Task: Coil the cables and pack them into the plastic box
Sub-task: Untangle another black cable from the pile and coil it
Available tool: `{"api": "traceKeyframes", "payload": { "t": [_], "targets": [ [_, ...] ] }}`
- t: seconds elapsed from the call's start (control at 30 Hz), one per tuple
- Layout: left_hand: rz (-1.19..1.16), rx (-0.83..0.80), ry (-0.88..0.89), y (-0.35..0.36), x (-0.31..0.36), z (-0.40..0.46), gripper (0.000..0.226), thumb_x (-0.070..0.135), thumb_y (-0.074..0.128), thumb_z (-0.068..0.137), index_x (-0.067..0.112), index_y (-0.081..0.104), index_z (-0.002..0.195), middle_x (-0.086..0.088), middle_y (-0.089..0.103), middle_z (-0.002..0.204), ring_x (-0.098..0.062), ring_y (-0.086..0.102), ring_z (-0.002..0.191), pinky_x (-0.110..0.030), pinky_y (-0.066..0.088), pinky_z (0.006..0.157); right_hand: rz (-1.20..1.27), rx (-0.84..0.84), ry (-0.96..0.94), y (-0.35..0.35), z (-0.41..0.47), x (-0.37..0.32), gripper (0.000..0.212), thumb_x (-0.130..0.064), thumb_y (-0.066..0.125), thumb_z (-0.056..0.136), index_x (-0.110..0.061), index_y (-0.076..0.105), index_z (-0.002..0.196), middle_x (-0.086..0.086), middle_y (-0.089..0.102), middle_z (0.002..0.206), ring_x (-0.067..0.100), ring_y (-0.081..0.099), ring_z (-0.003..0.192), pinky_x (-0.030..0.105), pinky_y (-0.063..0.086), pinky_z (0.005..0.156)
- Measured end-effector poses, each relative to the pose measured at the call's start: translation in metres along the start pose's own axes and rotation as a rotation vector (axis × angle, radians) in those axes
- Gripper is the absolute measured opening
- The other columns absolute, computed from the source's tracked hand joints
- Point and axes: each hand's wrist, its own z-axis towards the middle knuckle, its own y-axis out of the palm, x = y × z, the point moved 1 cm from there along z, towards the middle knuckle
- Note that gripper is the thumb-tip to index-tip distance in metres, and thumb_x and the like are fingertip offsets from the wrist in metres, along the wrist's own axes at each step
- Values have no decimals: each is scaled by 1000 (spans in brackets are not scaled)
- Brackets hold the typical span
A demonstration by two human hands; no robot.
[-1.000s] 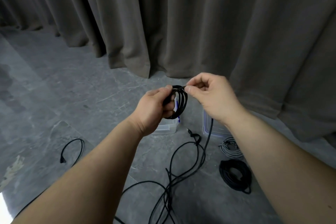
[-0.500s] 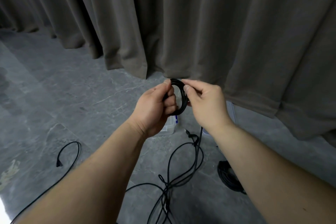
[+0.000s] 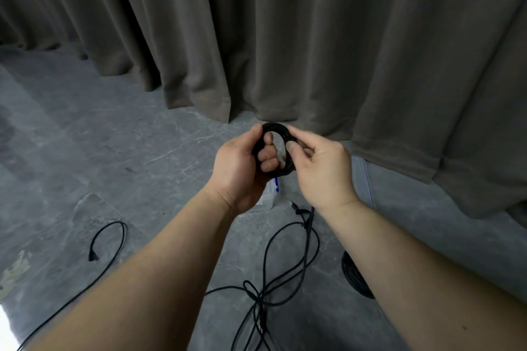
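While the left hand [image 3: 239, 162] grips the black coil [image 3: 275, 128] as before, the right hand [image 3: 322, 164] now pinches its three o'clock side, another turn apparently laid, plastic box [image 3: 266, 199] below at six o'clock

I see a black cable coil [image 3: 278, 148] | black loose cable [image 3: 285, 259] on the floor | another black cable [image 3: 109, 242] at left | black bundle [image 3: 355, 276] at right | floor [image 3: 85, 151] dark grey, pale marbled veins | curtain [image 3: 313, 37] plain brown-grey | box [image 3: 266, 196] clear, blue mark.
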Motion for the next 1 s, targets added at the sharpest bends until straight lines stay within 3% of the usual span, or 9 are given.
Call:
{"api": "traceKeyframes", "payload": {
  "t": [0.1,0.2,0.33,0.47,0.6,0.67,0.77,0.87,1.0],
  "targets": [
    [-46,-10,8,1,0,1,35,26,29,104,16,44,74,7,29,50,-7,27,43,-24,36,62,103,-104,35,2,0,3,35,-14,56,92,-24,63,125,-4,71,108,8,68,93,33,57,83],
    [-103,-7,14,-3,3,2,33,25,30,103,16,45,75,7,29,50,-7,27,43,-25,37,62,211,-279,172,0,0,-1,43,-12,50,97,-32,52,135,-2,69,99,14,68,68,27,56,61],
    [-217,105,71,-11,12,9,34,26,32,103,19,43,72,9,26,50,-7,24,41,-23,35,60,208,-424,253,-3,-2,-3,51,-10,48,98,-36,40,141,0,64,102,18,60,58,27,52,58],
    [-382,291,165,-33,26,16,38,27,32,104,20,41,68,9,28,47,-7,25,39,-21,32,60,18,-464,329,-2,-8,6,33,-4,50,92,-26,48,117,4,61,91,13,59,60,27,52,60],
    [-493,378,264,-52,39,18,39,25,32,105,19,40,67,6,31,51,-9,28,42,-18,34,47,-201,-346,265,0,-10,16,16,-10,55,91,-24,53,82,1,61,72,21,59,63,34,51,62],
    [-389,388,321,-52,40,18,35,17,34,103,19,38,67,5,30,54,-9,29,44,-18,30,46,-460,-347,98,-1,-9,12,9,-18,55,92,-22,61,86,2,66,79,25,61,74,33,50,67],
    [64,421,412,-47,31,16,34,11,34,101,17,35,67,6,36,48,-10,33,46,-23,28,49,-703,-560,-109,4,-12,-8,18,-23,50,94,-22,67,98,2,68,96,25,60,91,34,50,76],
    [461,351,397,-44,20,10,35,15,35,103,15,39,68,4,44,50,-12,41,51,-23,39,53,-597,-661,-220,5,-10,-35,19,-26,52,95,-25,69,103,-6,62,98,18,57,92,28,44,78],
    [491,178,269,-48,13,7,36,19,35,105,10,45,72,-1,49,54,-15,47,52,-30,44,60,-266,-544,-170,1,0,-42,12,-21,61,91,-21,72,97,-8,57,86,7,52,78,23,42,74]
  ]
}}
